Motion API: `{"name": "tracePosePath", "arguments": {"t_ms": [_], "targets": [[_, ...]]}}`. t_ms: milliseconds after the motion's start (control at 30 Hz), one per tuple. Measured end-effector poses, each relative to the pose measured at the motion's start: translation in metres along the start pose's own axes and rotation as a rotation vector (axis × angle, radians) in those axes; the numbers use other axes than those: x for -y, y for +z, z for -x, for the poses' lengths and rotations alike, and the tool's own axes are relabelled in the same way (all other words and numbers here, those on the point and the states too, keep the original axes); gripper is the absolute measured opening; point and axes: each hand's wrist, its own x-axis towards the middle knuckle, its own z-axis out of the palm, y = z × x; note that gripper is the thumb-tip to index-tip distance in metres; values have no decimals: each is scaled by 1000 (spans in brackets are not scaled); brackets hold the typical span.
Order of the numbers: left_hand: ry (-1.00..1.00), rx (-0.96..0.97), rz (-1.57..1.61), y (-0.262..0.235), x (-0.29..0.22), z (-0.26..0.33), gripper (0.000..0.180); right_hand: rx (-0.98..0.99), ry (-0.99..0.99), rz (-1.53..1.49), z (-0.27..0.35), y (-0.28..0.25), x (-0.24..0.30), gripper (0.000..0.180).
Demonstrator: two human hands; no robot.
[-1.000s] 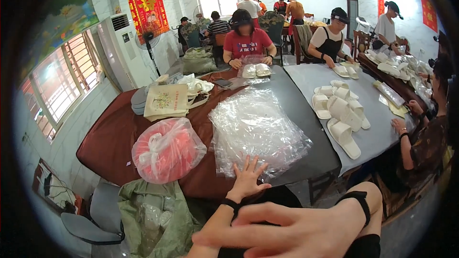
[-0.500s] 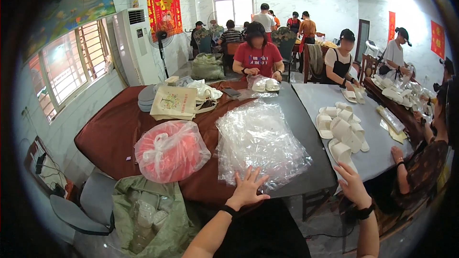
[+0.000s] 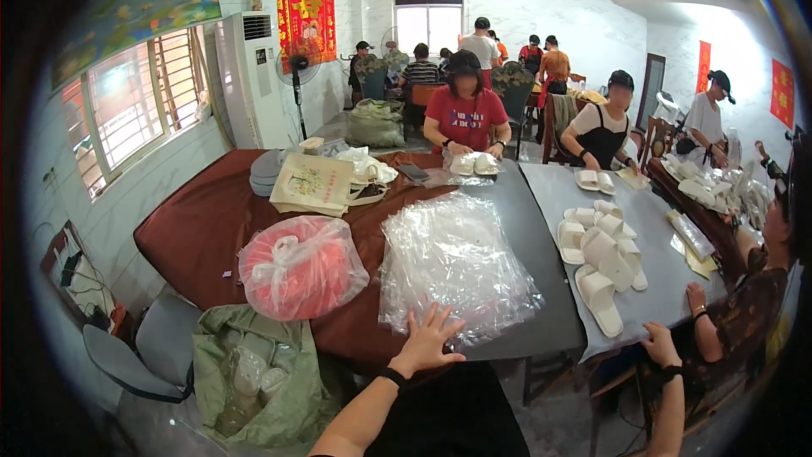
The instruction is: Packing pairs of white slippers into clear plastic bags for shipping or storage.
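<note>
My left hand lies with fingers spread on the near edge of a stack of clear plastic bags. At the near edge of the grey-covered table, my right hand has its fingers curled in, with nothing visible in them. Just beyond that hand is a white open-toe slipper, the closest of a pile of white slippers. The hand is apart from the slippers. Left of the bags sits a clear bag of pinkish-red items, tied at the top.
A green woven sack with wrapped slippers stands lower left beside a grey chair. A printed cloth bag rests on the brown-covered table. Across from me, a co-worker in red handles bagged slippers; another person sits at right.
My right hand has moved back from the slippers to the table's near edge, its fingers now curled. My left hand stays on the bags. The co-worker in black has set down a pair of slippers.
</note>
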Motion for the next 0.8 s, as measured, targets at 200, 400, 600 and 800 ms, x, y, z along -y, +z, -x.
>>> {"name": "tracePosePath", "arguments": {"t_ms": [200,400,600,800], "targets": [[-15,-22,12,-2,-1,3,82,83,22,242,-72,68,64,80],[-10,-33,37,2,0,1,84,110,265,337,-108,126,91,69],[4,-28,88,-4,-4,5,83,104,303,319,-122,124,102,58],[27,-35,157,-7,-7,2,82,47,230,367,-128,129,95,64]]}}
